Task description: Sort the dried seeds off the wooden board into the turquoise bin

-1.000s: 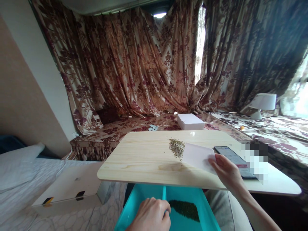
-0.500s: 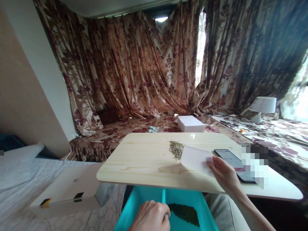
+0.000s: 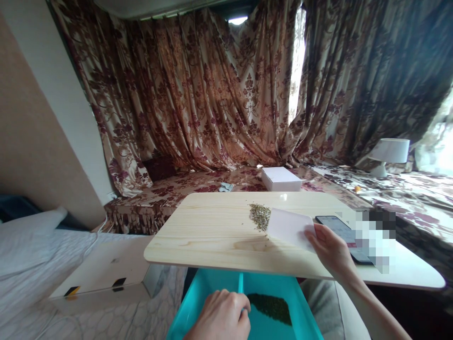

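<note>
My right hand pinches the near right end of a thin white card, which slants over the wooden table top. The card's far left edge touches or nearly touches a small pile of greenish-brown dried bits. Below the table's front edge, my left hand is closed at the middle divider of a teal two-part bin, its fingers curled over the divider and partly hidden. In the bin's right compartment lies a darker heap of green bits. The visible part of the left compartment shows bare teal plastic.
A dark phone lies on the pale wooden table, just beyond my right hand. Behind stands a white box on a flowered ledge, with a lamp at right. A flat white box rests on the bed at left.
The view has tilted slightly, so the table and hands sit a little differently in the frame. My grips on the card and bin divider look the same; the pile is hardly changed.
</note>
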The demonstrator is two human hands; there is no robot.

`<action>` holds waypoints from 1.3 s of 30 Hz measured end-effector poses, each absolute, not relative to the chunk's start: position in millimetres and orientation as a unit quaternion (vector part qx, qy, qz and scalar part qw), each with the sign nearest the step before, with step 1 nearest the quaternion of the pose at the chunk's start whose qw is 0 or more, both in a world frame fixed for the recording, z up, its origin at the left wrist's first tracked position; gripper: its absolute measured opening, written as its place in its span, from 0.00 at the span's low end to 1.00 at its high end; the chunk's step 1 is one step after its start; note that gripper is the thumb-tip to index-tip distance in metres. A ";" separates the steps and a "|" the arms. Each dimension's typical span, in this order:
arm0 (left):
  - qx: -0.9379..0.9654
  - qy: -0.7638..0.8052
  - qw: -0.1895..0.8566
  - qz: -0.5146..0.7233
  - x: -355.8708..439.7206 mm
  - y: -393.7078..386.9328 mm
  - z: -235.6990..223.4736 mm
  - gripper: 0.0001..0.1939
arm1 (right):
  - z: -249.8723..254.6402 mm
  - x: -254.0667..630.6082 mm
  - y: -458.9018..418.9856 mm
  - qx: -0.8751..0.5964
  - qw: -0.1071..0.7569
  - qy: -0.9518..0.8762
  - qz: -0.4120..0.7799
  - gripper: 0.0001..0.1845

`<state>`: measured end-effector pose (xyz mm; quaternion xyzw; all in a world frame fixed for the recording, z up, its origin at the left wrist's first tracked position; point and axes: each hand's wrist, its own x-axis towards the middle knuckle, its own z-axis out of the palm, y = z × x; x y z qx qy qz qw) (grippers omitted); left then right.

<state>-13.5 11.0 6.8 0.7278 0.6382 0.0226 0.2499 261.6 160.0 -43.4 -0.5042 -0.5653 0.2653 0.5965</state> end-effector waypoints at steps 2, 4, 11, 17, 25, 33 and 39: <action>0.727 0.638 0.251 0.023 -13.7 10.6 8.4 0.19 | -43.2 260.4 160.9 -0.508 0.599 -0.561 0.262 0.18; 0.727 0.638 0.252 0.023 -14.0 10.2 8.8 0.19 | -43.1 258.6 161.3 -0.515 0.595 -0.561 0.256 0.17; 0.731 0.636 0.246 0.023 -14.3 9.7 7.1 0.19 | -41.0 259.8 158.2 -0.515 0.591 -0.567 0.253 0.17; 0.738 0.629 0.240 0.038 -16.6 12.6 1.6 0.19 | -33.3 259.8 158.0 -0.526 0.583 -0.572 0.237 0.14; 0.736 0.631 0.241 0.049 -17.8 13.1 -3.1 0.19 | -36.6 257.9 158.5 -0.520 0.591 -0.577 0.220 0.14; 0.736 0.631 0.238 0.058 -15.4 7.9 4.5 0.20 | -34.6 256.9 154.5 -0.543 0.574 -0.580 0.198 0.15; 0.741 0.623 0.240 0.072 -17.7 7.3 -0.8 0.20 | -35.5 254.6 153.0 -0.535 0.578 -0.589 0.181 0.15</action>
